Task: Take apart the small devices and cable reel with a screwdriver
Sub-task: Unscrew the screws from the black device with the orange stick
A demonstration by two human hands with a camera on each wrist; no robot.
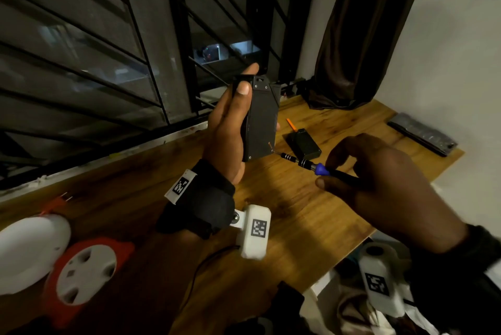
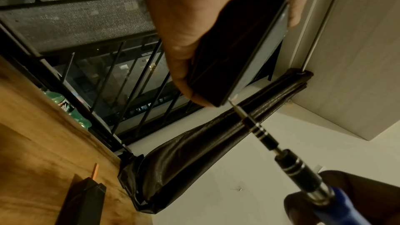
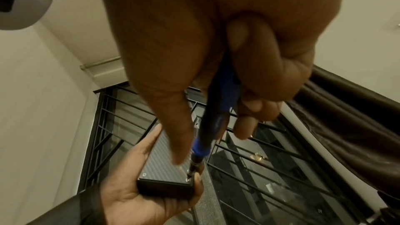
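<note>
My left hand (image 1: 230, 123) grips a flat black box-shaped device (image 1: 261, 120) upright above the wooden table (image 1: 311, 212), thumb on its near face. My right hand (image 1: 379, 180) pinches a blue-and-black screwdriver (image 1: 317, 168), whose tip sits in a screw at the device's lower right corner. The right wrist view shows that tip on the corner screw (image 3: 187, 179) of the ribbed device face (image 3: 164, 158). In the left wrist view the screwdriver shaft (image 2: 266, 139) meets the device's bottom corner (image 2: 225, 67). A red and white cable reel (image 1: 86, 275) lies at the lower left.
A second small black device (image 1: 305, 143) and an orange stick (image 1: 291, 123) lie on the table behind the screwdriver. A grey flat case (image 1: 423, 134) sits at the far right edge. A window grille (image 1: 108, 50) runs along the table's back; a dark curtain (image 1: 360, 36) hangs in the corner.
</note>
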